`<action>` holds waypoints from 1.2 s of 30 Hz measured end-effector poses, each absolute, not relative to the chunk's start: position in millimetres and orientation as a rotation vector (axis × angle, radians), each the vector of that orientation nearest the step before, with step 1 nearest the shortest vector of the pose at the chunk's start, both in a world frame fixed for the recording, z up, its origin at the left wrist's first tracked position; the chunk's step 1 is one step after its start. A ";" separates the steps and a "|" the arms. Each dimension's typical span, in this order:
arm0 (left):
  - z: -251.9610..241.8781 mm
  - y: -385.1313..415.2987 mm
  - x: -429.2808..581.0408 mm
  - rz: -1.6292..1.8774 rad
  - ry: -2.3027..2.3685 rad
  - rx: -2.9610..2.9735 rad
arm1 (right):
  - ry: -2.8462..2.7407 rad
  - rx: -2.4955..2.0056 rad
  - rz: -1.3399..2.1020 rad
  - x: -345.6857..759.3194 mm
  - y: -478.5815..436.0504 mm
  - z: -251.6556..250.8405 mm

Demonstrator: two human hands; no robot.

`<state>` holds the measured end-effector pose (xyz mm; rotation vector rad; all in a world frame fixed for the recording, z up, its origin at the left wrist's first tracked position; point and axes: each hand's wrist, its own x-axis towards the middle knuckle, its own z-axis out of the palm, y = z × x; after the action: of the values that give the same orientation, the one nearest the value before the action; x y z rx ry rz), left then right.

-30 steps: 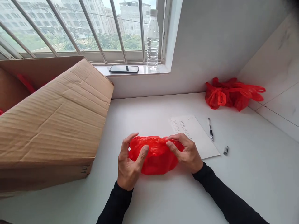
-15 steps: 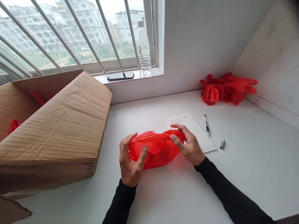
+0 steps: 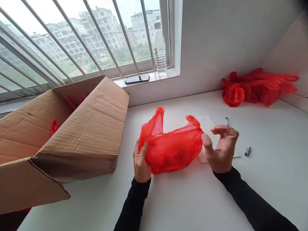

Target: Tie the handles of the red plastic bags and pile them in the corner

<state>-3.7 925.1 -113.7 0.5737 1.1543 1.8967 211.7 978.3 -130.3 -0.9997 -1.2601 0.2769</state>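
Observation:
A thin red plastic bag (image 3: 173,150) with two handles sticking up lies at the middle of the white table. My left hand (image 3: 141,160) grips its left side, thumb in front and fingers behind. Just off the bag's right edge, my right hand (image 3: 221,147) is open, thumb and fingers apart with nothing between them. Something darker shows faintly through the bag, but I cannot make out what. Behind the bag and my right hand lies a sheet of paper (image 3: 209,123) with writing, partly covered.
A large open cardboard box (image 3: 89,125) with red plastic inside stands at left. Several red bags (image 3: 255,86) are heaped at the back right. A pen (image 3: 227,121) and its cap (image 3: 247,151) lie right. On the sill are a phone (image 3: 137,79) and a water bottle (image 3: 160,51).
My right hand has let go of the bag and moved right. The bag's handles now stand up, and its body is spread wider. The view has shifted left.

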 end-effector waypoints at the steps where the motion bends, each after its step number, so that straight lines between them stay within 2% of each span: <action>1: -112.7 923.5 -3.2 1.891 1.132 0.555 | -1.400 -0.956 0.171 208.7 972.9 -125.7; 6: -106.3 919.7 -8.6 1.802 0.995 0.745 | -2.074 -0.778 0.079 192.4 960.6 -112.6; 11: -90.8 909.6 -14.0 1.753 1.167 1.037 | -2.161 -0.678 0.100 194.0 956.4 -110.1; 14: -70.1 893.3 -3.4 1.752 1.348 1.549 | -2.272 -0.592 0.217 196.9 949.9 -105.8; 17: -55.3 885.9 5.5 1.291 1.285 2.234 | -2.425 -0.557 0.402 197.3 946.4 -103.4; 19: -56.3 890.7 2.4 1.018 1.264 2.457 | -2.470 -0.585 0.475 197.2 947.5 -104.8; 29: -102.7 913.0 -29.8 0.786 1.632 2.486 | -2.358 -1.085 0.726 202.4 965.3 -129.2; 36: -111.6 914.1 -23.6 0.644 1.956 2.290 | -2.501 -1.112 0.635 201.1 962.9 -126.9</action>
<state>-23.6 914.1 -111.6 2.2899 1.9558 0.6438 201.1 962.9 -126.9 -1.1117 -2.5009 0.6348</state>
